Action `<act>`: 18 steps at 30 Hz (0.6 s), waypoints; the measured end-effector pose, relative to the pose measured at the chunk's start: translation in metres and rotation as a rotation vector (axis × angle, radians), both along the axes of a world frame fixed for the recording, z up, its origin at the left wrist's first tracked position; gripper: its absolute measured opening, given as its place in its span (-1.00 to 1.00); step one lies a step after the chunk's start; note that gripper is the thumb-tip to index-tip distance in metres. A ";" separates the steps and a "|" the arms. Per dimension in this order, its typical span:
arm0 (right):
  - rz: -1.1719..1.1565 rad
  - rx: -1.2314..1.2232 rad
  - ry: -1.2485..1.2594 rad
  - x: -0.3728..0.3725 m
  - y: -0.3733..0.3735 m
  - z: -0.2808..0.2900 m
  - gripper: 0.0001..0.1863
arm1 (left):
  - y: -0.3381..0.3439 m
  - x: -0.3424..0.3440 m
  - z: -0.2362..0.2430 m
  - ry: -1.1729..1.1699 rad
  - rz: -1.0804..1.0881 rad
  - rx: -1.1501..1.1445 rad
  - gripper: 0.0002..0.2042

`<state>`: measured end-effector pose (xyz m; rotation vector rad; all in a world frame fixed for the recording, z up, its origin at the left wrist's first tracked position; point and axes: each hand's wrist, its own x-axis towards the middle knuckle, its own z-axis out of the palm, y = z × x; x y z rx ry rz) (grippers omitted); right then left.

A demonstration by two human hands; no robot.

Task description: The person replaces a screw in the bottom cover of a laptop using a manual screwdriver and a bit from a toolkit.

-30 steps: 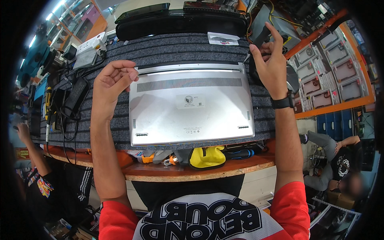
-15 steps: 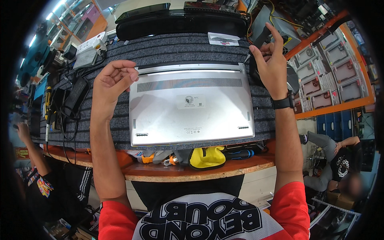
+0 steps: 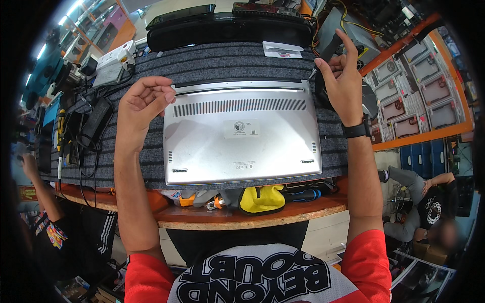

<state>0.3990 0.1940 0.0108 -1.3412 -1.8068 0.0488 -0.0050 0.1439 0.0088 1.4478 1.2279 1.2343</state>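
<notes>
A silver laptop (image 3: 242,146) lies bottom up on the grey ridged mat (image 3: 212,60), vent strip toward its far edge. My left hand (image 3: 141,103) is at its far left corner, fingers curled toward the thumb; whether they grip the edge or something small is unclear. Above the far right corner, my right hand (image 3: 341,88) holds a slim dark screwdriver (image 3: 330,44), index finger high on its end, thumb on its side, the thin shaft angled down to that corner.
Chargers and cables (image 3: 96,123), a yellow screwdriver (image 3: 61,129) and power strip (image 3: 113,53) lie left. A black bar (image 3: 227,33) stands behind; orange-framed phone-case display (image 3: 406,91) at right. A yellow pouch (image 3: 260,199) sits below the mat. Two other people (image 3: 55,227) (image 3: 432,207) flank me.
</notes>
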 end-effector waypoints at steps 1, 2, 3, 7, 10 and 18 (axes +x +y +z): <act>0.004 0.023 -0.002 0.000 0.000 0.000 -0.24 | 0.000 0.000 0.000 0.001 0.001 -0.001 -0.75; 0.008 0.046 -0.005 0.000 -0.001 -0.001 -0.24 | 0.000 0.000 0.000 -0.002 -0.003 0.002 -0.75; 0.011 0.068 -0.007 0.000 -0.001 -0.001 -0.24 | 0.000 0.001 0.000 -0.004 -0.007 0.004 -0.75; 0.041 0.054 0.021 0.002 0.000 -0.002 -0.23 | 0.001 0.001 0.000 -0.021 -0.012 0.003 -0.76; 0.019 0.030 0.017 0.002 0.000 -0.002 -0.22 | 0.001 0.000 0.000 -0.020 -0.015 0.007 -0.76; 0.027 0.071 0.016 0.002 0.000 -0.002 -0.24 | 0.000 0.001 0.000 -0.006 -0.005 -0.002 -0.76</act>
